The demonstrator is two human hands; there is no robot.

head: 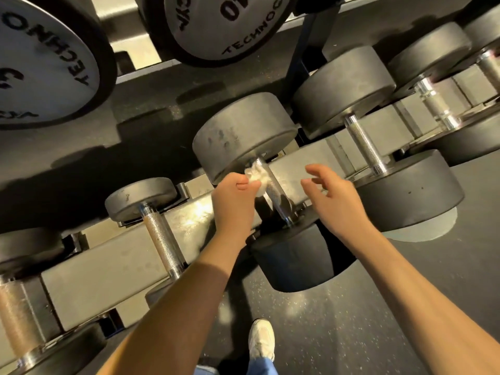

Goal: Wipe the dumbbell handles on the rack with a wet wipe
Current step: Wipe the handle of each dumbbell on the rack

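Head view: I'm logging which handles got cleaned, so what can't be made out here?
- White crumpled wet wipe: mostly hidden inside the left hand; its contact with the knurled steel handle is unclear.
- Handle's underside: faces away.
- Grey plate's number: cut off by the left edge.
- Dampness: too fine.

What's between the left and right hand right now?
In the head view, the knurled dumbbell handle runs between the left hand, which presses the wet wipe against it, and the open right hand, which is off the handle.
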